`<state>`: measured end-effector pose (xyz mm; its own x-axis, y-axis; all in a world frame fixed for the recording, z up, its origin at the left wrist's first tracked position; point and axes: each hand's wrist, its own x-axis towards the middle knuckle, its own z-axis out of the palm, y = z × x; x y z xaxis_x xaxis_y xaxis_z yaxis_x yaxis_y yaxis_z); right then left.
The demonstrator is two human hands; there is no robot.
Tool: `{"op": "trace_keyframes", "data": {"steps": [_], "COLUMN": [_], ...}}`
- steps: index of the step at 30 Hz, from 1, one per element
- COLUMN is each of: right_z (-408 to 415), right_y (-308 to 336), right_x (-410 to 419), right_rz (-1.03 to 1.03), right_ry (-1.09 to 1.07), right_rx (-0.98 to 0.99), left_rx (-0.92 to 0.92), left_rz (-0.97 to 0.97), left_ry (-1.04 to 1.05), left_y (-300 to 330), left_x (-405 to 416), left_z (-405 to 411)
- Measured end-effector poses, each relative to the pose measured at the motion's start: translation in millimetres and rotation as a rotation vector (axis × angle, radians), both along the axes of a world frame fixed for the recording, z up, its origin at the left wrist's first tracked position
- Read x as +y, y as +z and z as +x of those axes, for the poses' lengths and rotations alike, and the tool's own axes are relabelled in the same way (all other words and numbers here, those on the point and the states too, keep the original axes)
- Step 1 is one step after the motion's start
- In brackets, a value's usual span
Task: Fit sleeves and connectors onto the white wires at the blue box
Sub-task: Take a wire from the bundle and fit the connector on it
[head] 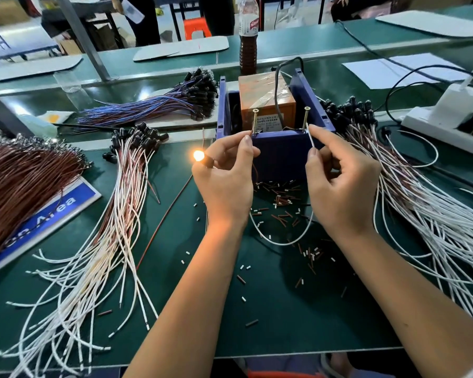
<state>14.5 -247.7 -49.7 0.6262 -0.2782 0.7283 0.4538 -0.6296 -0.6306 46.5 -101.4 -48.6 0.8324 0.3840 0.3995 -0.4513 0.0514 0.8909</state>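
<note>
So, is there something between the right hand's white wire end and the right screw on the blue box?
Nothing visible. The right hand pinches the white wire, whose tip is right beside the right screw on the blue box; whether they touch is unclear.

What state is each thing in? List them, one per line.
Lamp: lit, glowing orange, held in the left hand.
Left hand: pinching a wire end at the left screw.
Right hand: pinching a white wire at the right screw.
Both screws: upright on the blue box.
Blue box: open-topped, orange block inside.
Bottle: upright, capped.
</note>
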Motion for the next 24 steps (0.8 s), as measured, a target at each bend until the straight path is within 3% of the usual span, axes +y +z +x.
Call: {"op": "trace_keyframes", "data": {"steps": [24], "right_z": [-0.2], "right_y": [1.7], "right_x": [-3.6], "right_rz": [0.053], "right_ry": [0.047], "right_rx": [0.076], "left_rx": [0.022], "left_rz": [-0.032], "left_ry": [-0.047], "left_y": [5.8], "left_x": [5.0], "left_z": [-14.1]}}
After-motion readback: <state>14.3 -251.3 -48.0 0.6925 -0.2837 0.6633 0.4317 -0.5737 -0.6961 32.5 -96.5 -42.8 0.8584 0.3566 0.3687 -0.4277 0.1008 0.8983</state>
